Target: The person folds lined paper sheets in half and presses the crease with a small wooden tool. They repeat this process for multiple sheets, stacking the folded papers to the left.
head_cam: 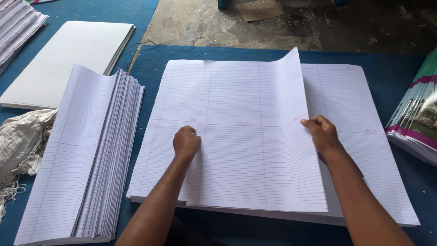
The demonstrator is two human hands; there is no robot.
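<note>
- Blue matting [391,77] covers the work surface across most of the frame; bare, stained concrete floor [273,27] shows along the top centre.
- At centre lies a broad stack of ruled paper [373,164], white with faint lines and pink margins, squared flat on the matting.
- On top of it, a loose ruled sheet [255,155] sits slightly askew, its upper right corner curling upward off the stack.
- Left hand [186,142], centre left, is curled into a loose fist, knuckles pressing down on the sheet near its left edge.
- Right hand [322,132], centre right, pinches the sheet's right edge, fingers closed narrowly on the paper and lifting it a little.
- Handling this well seems to call for a steady left-hand press while the right draws the edge gently, so the thin sheet does not crease.
- At left, a pile of folded ruled sheets [86,164] runs from mid frame to the bottom edge, its layered edges fanned toward the right.
- Upper left holds a stack of plain white board [68,59], with another pile of paper [16,27] at the corner.
- A crumpled pale sack [22,141] lies at the left edge.
- Coloured printed covers [416,123], green and purple edged, are stacked at the right edge.
</note>
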